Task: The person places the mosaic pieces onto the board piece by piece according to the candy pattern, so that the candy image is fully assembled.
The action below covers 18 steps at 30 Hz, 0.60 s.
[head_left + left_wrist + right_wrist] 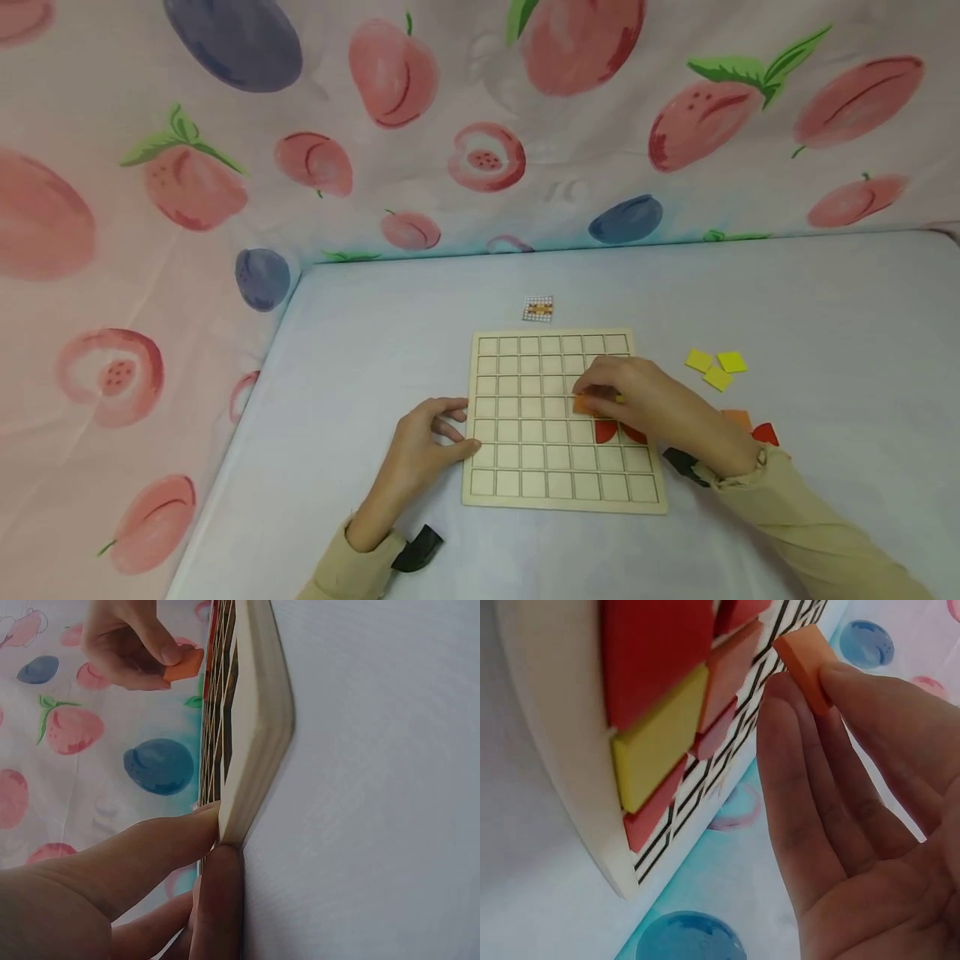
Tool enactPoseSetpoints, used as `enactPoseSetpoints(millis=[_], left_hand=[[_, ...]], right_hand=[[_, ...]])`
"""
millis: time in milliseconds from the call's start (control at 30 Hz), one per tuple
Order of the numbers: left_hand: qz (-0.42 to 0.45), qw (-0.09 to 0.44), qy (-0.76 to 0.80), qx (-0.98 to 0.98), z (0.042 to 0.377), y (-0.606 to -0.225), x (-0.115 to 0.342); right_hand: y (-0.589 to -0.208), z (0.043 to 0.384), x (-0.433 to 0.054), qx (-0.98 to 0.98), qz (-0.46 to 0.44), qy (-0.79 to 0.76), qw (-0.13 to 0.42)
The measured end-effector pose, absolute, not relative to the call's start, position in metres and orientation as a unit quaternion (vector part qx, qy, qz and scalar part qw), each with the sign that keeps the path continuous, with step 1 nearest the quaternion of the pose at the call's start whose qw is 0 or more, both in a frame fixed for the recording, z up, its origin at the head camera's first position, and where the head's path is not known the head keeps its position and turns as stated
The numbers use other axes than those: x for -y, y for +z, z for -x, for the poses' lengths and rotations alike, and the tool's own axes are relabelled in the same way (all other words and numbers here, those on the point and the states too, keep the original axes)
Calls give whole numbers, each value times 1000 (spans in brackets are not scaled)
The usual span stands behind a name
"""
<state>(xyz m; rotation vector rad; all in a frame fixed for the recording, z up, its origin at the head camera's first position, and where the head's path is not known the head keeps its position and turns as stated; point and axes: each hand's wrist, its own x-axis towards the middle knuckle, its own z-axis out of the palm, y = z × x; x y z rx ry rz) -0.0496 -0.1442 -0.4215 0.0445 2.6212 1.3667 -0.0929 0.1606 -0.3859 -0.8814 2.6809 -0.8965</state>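
Note:
A wooden grid board [528, 454] lies on the white table. My left hand [429, 437] holds its left edge; in the left wrist view the thumb [161, 844] lies over the top face while a finger [217, 900] touches the side. Above the right half of the grid, my right hand [637, 396] pinches an orange square tile [806, 664] between thumb and fingers. Red quarter-round pieces [605, 431] sit in cells beneath that hand. The right wrist view shows a yellow tile [660, 742] among red pieces and another orange tile [731, 667] set on the board.
Loose yellow tiles [717, 378] lie right of the board. Nearer the right sleeve are an orange tile [737, 418] and a red piece [765, 433]. A small patterned card [538, 308] lies behind the board. A fruit-print cloth [480, 125] hangs at the back and left.

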Motion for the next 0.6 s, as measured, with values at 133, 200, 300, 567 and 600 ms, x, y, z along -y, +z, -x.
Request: enactPoseSetpoints(millis=[133, 200, 300, 567, 600], left_hand=[[-14, 93, 460, -883, 49, -421, 144], [-13, 93, 461, -882, 49, -421, 144], [-13, 93, 462, -882, 49, -421, 144], [-14, 91, 461, -883, 49, -422, 144], [-15, 91, 460, -883, 49, -422, 144]], right_hand=[[-391, 93, -158, -905, 291, -296, 89], [-393, 93, -157, -907, 293, -291, 85], [-394, 93, -157, -908, 298, -283, 76], [-399, 93, -154, -915, 294, -271, 57], [-400, 93, -154, -916, 294, -268, 55]])
